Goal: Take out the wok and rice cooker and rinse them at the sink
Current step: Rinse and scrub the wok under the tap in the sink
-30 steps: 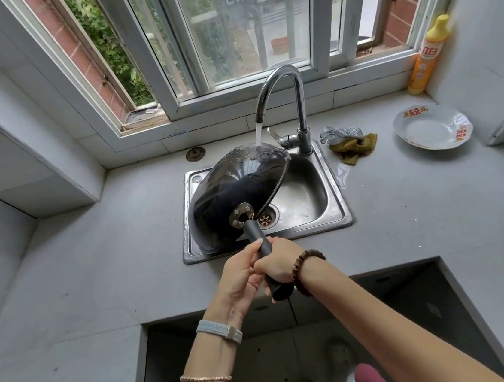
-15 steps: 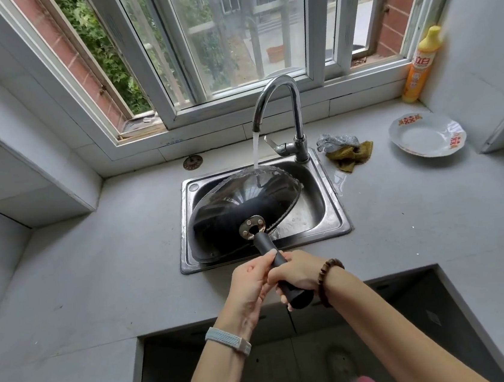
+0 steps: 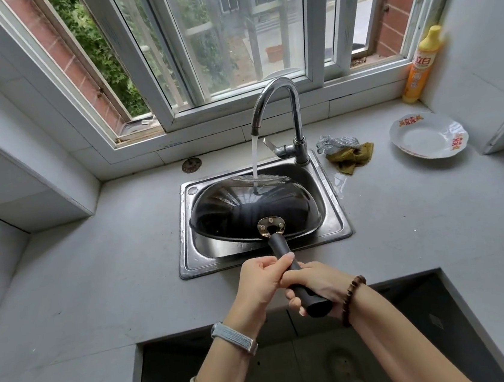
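While water runs from the faucet [image 3: 275,100] onto its dark underside, the wok [image 3: 247,213] lies bottom-up inside the sink [image 3: 335,212], its handle [image 3: 286,259] reaching out over the sink's near rim. Both hands are curled tight round that handle: the left hand [image 3: 261,284] grips it closer to the sink, thumb laid along the top, and the right hand [image 3: 318,283] wraps the butt end just behind, the two touching. Right of the sink lie a crumpled cloth [image 3: 350,154] and, farther right, a white plate [image 3: 427,139], with a yellow bottle [image 3: 422,67] beyond it by the window sill. A second ago the wok stood tipped steeply on its edge under the stream; it has since been lowered to sit nearly level in the sink, and the handle now points more to the right.
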Demonstrator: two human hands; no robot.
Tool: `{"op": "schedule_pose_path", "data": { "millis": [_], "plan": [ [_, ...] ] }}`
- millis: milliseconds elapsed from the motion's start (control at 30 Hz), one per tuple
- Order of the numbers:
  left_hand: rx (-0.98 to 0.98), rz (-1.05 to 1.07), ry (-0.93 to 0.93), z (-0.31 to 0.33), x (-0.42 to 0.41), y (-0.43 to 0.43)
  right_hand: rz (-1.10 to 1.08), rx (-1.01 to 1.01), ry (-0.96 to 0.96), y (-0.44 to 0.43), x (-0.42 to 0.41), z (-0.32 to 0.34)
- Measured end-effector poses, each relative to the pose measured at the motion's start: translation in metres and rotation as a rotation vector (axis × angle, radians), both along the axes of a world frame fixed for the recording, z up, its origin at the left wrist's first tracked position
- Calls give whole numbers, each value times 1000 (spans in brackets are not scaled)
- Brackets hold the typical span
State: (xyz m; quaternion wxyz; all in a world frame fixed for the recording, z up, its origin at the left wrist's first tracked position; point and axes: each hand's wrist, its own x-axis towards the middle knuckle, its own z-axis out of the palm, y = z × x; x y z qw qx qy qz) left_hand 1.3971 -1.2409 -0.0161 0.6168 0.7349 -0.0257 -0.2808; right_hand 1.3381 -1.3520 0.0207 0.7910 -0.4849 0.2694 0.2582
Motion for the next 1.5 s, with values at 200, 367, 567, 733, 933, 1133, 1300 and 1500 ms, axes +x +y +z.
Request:
{"op": "schedule_pose_path", "data": {
  "millis": [200,367,567,733,933,1133,1300,1500],
  "plan": [
    [93,-56,-63,4,3,-15,-73,99,30,-10,-5,3],
    [102,-88,-84,8,5,-21,-119,144,16,-14,-5,1],
    [225,-58,-141,18,5,-34,-135,177,-10,-22,-4,2],
    [323,-30,-201,26,10,-34,-133,251,-6,-20,-2,4],
    [541,-53,-345,40,21,-23,-138,400,31,-11,5,9],
    [621,-62,-361,47,31,-12,-135,496,51,1,16,10],
    [544,-33,-277,46,37,-6,-140,479,43,5,22,11],
    [432,24,-204,40,31,-16,-127,369,26,-4,22,10]
  ]
}}
